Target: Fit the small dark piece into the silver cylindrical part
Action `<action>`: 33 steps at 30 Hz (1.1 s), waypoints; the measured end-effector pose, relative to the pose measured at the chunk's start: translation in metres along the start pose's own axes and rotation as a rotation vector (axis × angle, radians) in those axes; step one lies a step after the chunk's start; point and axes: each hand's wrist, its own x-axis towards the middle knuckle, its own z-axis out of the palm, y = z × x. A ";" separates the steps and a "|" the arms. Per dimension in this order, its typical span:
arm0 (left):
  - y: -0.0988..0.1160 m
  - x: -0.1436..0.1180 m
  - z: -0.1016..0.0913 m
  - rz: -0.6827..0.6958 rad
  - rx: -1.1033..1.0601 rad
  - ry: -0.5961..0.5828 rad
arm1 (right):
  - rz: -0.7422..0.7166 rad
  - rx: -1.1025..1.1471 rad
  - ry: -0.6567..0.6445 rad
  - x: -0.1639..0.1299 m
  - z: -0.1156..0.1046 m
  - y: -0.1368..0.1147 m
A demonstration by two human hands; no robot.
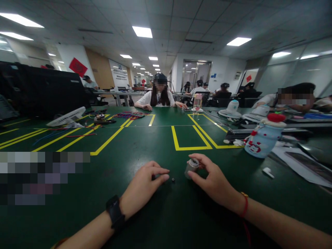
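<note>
**benchwatcher:** ok so what's each hand actually doing here? hard to read at this angle.

**greenmat_guy:** The right hand (211, 180) is pinching a small grey cylinder (192, 167) between thumb and fingertips, holding it just off or right on the green table (166, 214), can't tell which. It looks like a stubby little barrel with a lighter ring at the top. Red string bracelet (245, 204) on that wrist.

**benchwatcher:** and the left?

**greenmat_guy:** The left hand (142, 188) lies knuckles-up on the mat, fingers curled and pressed together at the tips as if nipping something tiny, but whatever's under them is hidden, so I can't tell if it's gripping anything. Black watch (115, 213) on that wrist.

**benchwatcher:** there's a dot between them?

**greenmat_guy:** Yep, a tiny dark part (173, 180) sits on the mat just beside the left fingertips, between the two hands and a bit nearer the left. It's apart from the cylinder, below and left of it. Too small to say what it is.

**benchwatcher:** other stuff around?

**greenmat_guy:** A pale blue bottle with a red cap (262, 138) well off to the right, a white earbud-looking bit (268, 172) near it, yellow tape lines (190, 138) across the mat, a white fan (66, 117) far left, and a person in a white shirt (158, 97) seated at the far edge.
</note>
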 end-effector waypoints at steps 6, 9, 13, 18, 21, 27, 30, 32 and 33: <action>-0.035 -0.026 -0.044 -0.173 -0.007 0.041 | 0.252 -0.353 0.181 -0.030 -0.089 0.074; -0.047 -0.036 -0.052 -0.223 -0.024 0.050 | 0.337 -0.458 0.173 -0.049 -0.117 0.109; -0.046 -0.035 -0.047 -0.217 -0.041 0.062 | 0.130 -0.641 0.332 -0.051 -0.113 0.101; -0.044 -0.033 -0.039 -0.179 -0.017 0.060 | -0.235 -0.606 0.075 -0.021 -0.041 0.026; -0.046 -0.036 -0.038 -0.180 -0.005 0.076 | -0.240 -0.472 -0.167 -0.002 0.009 -0.008; -0.047 -0.038 -0.039 -0.164 0.001 0.070 | -0.202 -0.459 -0.133 0.015 -0.008 -0.016; -0.046 -0.036 -0.037 -0.174 -0.008 0.055 | -0.112 -0.577 0.033 0.007 -0.076 0.011; -0.045 -0.035 -0.036 -0.175 -0.012 0.047 | 0.042 -0.654 0.119 -0.003 -0.119 0.035; -0.045 -0.034 -0.035 -0.172 -0.014 0.046 | 0.121 -0.680 0.141 -0.009 -0.136 0.046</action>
